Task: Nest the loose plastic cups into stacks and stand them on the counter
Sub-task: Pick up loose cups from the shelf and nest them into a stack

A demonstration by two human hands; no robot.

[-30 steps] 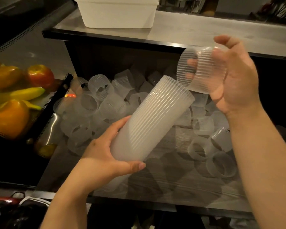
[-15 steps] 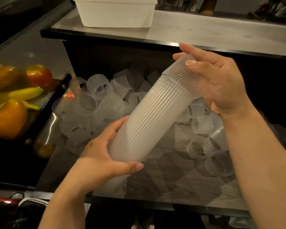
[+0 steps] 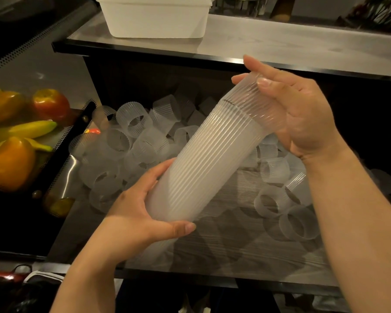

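Observation:
A long stack of ribbed, translucent plastic cups (image 3: 203,163) slants across the middle of the view, its lower end toward me. My left hand (image 3: 140,213) grips that lower end from the left, thumb underneath. One more cup (image 3: 251,98) sits partly pushed into the stack's upper end, and my right hand (image 3: 296,114) holds it with fingers and thumb wrapped around it. Several loose cups (image 3: 127,141) lie on their sides on the lower shelf (image 3: 235,249) behind and below the stack, more of them at the right (image 3: 278,204).
The grey counter (image 3: 280,46) runs across the top, carrying a white plastic tub (image 3: 154,16). At the left, a perforated metal tray (image 3: 61,177) holds peppers, an apple and a banana. Dark items sit at the bottom left corner.
One second ago my right hand held a single cup apart from the stack. It brought the cup onto the stack's upper end and has pressed it a little further in.

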